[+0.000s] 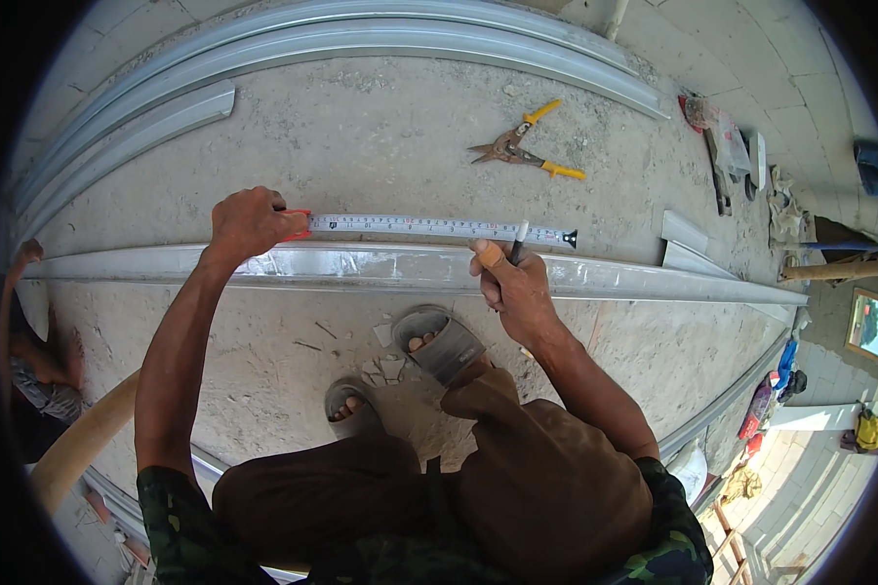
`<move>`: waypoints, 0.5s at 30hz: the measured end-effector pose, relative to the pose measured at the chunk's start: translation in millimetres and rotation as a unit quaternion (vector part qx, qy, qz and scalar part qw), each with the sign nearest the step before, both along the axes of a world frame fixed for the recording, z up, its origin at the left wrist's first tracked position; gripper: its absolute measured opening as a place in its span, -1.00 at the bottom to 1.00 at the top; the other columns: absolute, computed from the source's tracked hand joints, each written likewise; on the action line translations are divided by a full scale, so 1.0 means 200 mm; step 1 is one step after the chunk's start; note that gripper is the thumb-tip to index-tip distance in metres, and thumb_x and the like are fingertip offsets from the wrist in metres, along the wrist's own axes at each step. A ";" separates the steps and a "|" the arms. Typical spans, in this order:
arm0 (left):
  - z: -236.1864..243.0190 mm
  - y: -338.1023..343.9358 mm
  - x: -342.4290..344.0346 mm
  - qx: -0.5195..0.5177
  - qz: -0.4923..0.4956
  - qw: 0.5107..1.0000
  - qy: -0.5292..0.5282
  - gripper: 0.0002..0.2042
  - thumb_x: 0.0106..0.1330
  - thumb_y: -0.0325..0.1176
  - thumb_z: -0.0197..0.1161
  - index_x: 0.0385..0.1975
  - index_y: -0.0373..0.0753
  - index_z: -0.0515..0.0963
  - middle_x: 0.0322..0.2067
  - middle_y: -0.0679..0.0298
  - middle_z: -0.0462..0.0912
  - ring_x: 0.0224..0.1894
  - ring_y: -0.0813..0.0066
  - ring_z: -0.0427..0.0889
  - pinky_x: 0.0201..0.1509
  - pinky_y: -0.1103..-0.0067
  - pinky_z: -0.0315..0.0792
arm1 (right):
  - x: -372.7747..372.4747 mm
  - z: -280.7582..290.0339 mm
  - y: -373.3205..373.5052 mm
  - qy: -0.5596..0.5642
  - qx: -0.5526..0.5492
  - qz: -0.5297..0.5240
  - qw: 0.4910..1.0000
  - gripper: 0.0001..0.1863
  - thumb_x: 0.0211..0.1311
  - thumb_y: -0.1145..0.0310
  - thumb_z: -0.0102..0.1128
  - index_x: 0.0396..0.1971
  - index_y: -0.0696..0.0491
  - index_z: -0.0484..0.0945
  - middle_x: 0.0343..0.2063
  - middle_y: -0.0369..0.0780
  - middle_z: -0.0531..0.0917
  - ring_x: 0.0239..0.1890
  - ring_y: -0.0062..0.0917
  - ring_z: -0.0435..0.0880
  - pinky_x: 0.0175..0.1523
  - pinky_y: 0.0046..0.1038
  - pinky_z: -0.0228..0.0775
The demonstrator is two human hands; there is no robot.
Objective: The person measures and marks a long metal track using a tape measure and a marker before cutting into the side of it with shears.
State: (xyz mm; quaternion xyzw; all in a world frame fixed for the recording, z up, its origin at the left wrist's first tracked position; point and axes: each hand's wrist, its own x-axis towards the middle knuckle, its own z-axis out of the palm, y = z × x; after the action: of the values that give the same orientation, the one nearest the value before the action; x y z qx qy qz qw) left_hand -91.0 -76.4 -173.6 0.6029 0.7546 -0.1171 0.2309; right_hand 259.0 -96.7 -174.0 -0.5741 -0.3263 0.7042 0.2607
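Observation:
My left hand [249, 224] is closed around the red case of a tape measure [300, 223]. Its white blade [410, 227] stretches to the right, just beyond the far edge of a long galvanized metal channel [380, 271], and ends in a black hook [569, 237]. Over the channel, right of its middle, my right hand [520, 292] grips a marker [520, 237] that points up and away. A tan bandage [492, 254] wraps one of its digits. My left fingers hide most of the tape case.
Yellow-handled tin snips [527, 148] lie open on the concrete beyond the tape. Long metal profiles [400, 44] line the far side. Short metal offcuts [685, 232] rest at the channel's right. Another person [44, 356] sits at far left. My sandaled feet [439, 346] are near the channel.

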 end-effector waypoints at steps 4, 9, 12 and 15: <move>0.00 -0.01 -0.06 0.006 0.015 1.000 0.016 -0.53 -0.06 0.01 0.27 -0.23 -0.19 0.72 -0.40 0.09 0.72 -0.32 0.20 0.72 -0.20 0.39 0.56 | 0.12 0.01 -0.11 -0.049 -0.004 0.099 0.994 -0.48 0.26 0.06 0.27 -0.08 0.25 0.49 -0.55 -0.29 0.51 -0.71 -0.74 0.25 -0.64 -0.65 -0.01; -0.03 -0.06 -0.15 0.037 0.006 0.999 0.006 -0.51 -0.08 0.07 0.29 -0.28 -0.20 0.73 -0.54 0.13 0.70 -0.44 0.28 0.71 -0.33 0.43 0.54 | 0.25 0.01 -0.02 0.071 0.022 -0.147 0.986 -0.38 0.38 -0.09 0.01 0.06 0.23 0.41 -0.48 -0.27 0.53 -0.72 -0.74 0.25 -0.65 -0.65 0.03; -0.02 -0.09 -0.18 0.033 0.005 0.999 0.009 -0.51 -0.08 0.08 0.29 -0.30 -0.21 0.73 -0.52 0.15 0.71 -0.41 0.29 0.70 -0.31 0.45 0.54 | 0.24 0.04 0.07 0.101 0.025 -0.181 0.978 -0.47 0.40 -0.05 0.02 0.00 0.18 0.47 -0.54 -0.30 0.49 -0.74 -0.74 0.24 -0.68 -0.64 -0.02; 0.02 -0.03 -0.10 -0.049 0.028 0.998 0.002 -0.47 -0.07 0.13 0.24 -0.19 -0.12 0.71 -0.32 0.12 0.72 -0.22 0.20 0.70 -0.15 0.40 0.55 | 0.30 0.00 0.09 0.070 0.067 -0.114 0.989 -0.60 0.37 0.02 0.10 -0.19 0.12 0.54 -0.61 -0.34 0.45 -0.76 -0.76 0.23 -0.68 -0.68 -0.02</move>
State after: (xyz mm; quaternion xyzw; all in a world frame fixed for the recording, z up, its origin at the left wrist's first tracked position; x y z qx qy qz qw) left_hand -110.6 -82.2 -170.6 0.5690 0.7651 -0.1491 0.2618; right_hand 318.5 -77.9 -173.2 -0.5384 -0.2863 0.6848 0.3990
